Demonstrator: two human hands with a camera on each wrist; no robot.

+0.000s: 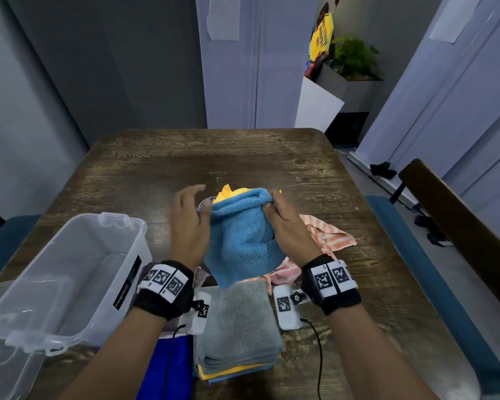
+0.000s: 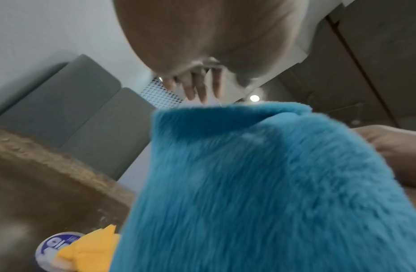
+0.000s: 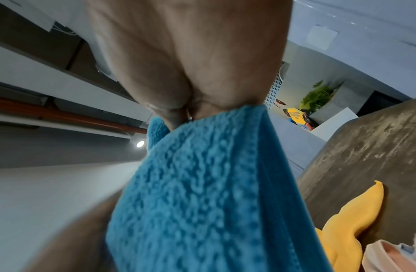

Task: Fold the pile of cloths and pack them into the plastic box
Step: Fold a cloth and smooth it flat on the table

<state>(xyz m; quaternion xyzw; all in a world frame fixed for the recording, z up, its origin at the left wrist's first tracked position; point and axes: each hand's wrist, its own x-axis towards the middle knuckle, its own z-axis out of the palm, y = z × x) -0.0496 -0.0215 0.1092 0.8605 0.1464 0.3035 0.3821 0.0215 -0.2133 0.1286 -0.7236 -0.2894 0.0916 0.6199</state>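
Grips are both raised above the table (image 1: pixel 185 157), with a blue cloth (image 1: pixel 243 241) held up between them. We note the right grip (image 1: pixel 289 226) pinching the upper right corner of the blue cloth. In the right wrist view, thumb and fingertip press together on the bunched edge. At the left grip (image 1: pixel 189 226) the fingers (image 2: pixel 197 90) are spread and nearly straight, pointing away past the cloth's top edge. Its thumb sits at the upper left corner, but we cannot tell whether it touches. The top edge is rolled over and the lower part droops toward the person.

The clear plastic box (image 1: pixel 136 249) stands at the left on the table, opening upward, apart from the blue cloth. Near the table's front edge, between the forearms, we record a stack of folded cloths (image 1: pixel 240 321), grey on top with yellow and blue layers showing below.

Loose items lie around the blue cloth:
- a yellow cloth (image 1: pixel 228 193) lies on the far side
- a striped orange-and-white cloth (image 1: pixel 329 236) lies to the right
- a pink cloth (image 1: pixel 285 274) lies just beside the stack
- a small round object (image 2: pixel 60 243) with blue print lies next to the yellow cloth

Both wrists carry black bands (image 1: pixel 163 287) with printed marker squares.
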